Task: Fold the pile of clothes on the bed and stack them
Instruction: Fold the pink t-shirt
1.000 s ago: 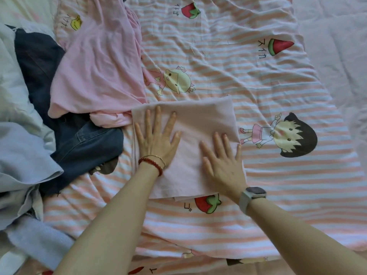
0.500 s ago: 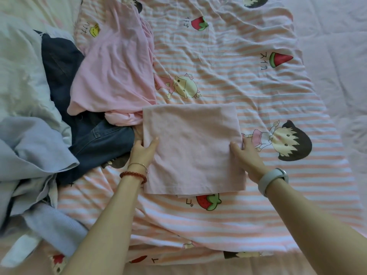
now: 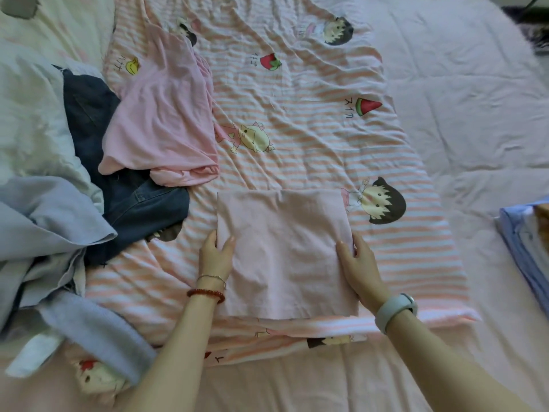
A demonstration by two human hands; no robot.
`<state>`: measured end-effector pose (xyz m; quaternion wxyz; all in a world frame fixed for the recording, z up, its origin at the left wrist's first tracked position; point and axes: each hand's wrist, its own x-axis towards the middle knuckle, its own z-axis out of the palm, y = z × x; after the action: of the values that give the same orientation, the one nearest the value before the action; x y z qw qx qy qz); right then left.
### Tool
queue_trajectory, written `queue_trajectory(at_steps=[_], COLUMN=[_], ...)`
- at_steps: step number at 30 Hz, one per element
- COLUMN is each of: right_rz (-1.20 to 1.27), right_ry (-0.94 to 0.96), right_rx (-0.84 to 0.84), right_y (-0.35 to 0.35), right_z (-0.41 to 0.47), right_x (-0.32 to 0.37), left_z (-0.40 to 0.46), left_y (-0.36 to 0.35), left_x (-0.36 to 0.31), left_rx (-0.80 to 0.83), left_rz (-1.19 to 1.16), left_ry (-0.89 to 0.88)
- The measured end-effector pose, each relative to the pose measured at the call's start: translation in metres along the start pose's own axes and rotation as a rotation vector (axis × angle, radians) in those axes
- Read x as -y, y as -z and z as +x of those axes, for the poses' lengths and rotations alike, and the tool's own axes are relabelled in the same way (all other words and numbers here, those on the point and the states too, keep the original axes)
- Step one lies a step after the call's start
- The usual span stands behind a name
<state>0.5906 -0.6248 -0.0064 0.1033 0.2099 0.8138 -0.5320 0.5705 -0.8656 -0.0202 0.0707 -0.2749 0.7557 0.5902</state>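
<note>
Centre frame: left hand & right hand pinch folded pink garment by its side edges, ready to lift; next, carry to folded stack at right edge.

The folded pink garment was soft, matt cloth, lightly creased. The striped sheet was thin, wrinkled printed cotton. The jeans were coarse dark denim. The bed cover looked quilted and matt; the wristband smooth.
</note>
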Motion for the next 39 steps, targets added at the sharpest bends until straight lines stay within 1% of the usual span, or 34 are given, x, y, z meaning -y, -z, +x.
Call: queue_trajectory(at_steps=[2, 6, 9, 13, 17, 23, 25, 27, 32, 34, 36, 38, 39], right_rz=[0.001, -0.001, 0.016, 0.037, 0.067, 0.077, 0.074, 0.067, 0.002, -0.021, -0.049, -0.101, -0.168], right_ry=[0.019, 0.002, -0.011, -0.025, 0.003, 0.086, 0.133, 0.139, 0.173, 0.168, 0.147, 0.104, 0.067], right_rx=[0.003, -0.033, -0.061, -0.105, -0.154, -0.19, -0.227, -0.26, -0.345, -0.351, -0.325, -0.316, -0.326], right_y=[0.014, 0.043, 0.067, 0.114, 0.185, 0.332, 0.389, 0.449, 0.589, 0.63, 0.656, 0.669, 0.671], right_z=[-0.028, -0.086, -0.116, -0.139, -0.137, -0.105, -0.092, -0.078, -0.016, 0.016, 0.049, 0.084, 0.1], right_x=[-0.01, -0.038, -0.058, -0.081, -0.098, -0.115, -0.117, -0.117, -0.121, -0.128, -0.14, -0.158, -0.171], left_z=[-0.035, -0.099, -0.138, -0.177, -0.204, -0.25, -0.266, -0.281, -0.302, -0.301, -0.296, -0.287, -0.281], left_y=[-0.002, -0.012, -0.029, -0.069, -0.132, -0.266, -0.318, -0.368, -0.484, -0.523, -0.554, -0.581, -0.592], left_x=[0.004, 0.023, 0.03, 0.025, 0.002, -0.048, -0.071, -0.095, -0.153, -0.164, -0.164, -0.152, -0.141], left_rx=[-0.006, -0.017, -0.011, 0.046, 0.055, 0.056, 0.082, 0.123, 0.221, 0.26, 0.262, 0.235, 0.229], left_rz=[0.003, 0.021, 0.054, 0.069, 0.063, -0.011, -0.03, -0.063, -0.211, -0.267, -0.307, -0.269, -0.201], left_ry=[-0.011, 0.057, 0.07, 0.037, -0.012, -0.068, -0.09, -0.121, -0.183, -0.175, -0.133, -0.067, -0.017])
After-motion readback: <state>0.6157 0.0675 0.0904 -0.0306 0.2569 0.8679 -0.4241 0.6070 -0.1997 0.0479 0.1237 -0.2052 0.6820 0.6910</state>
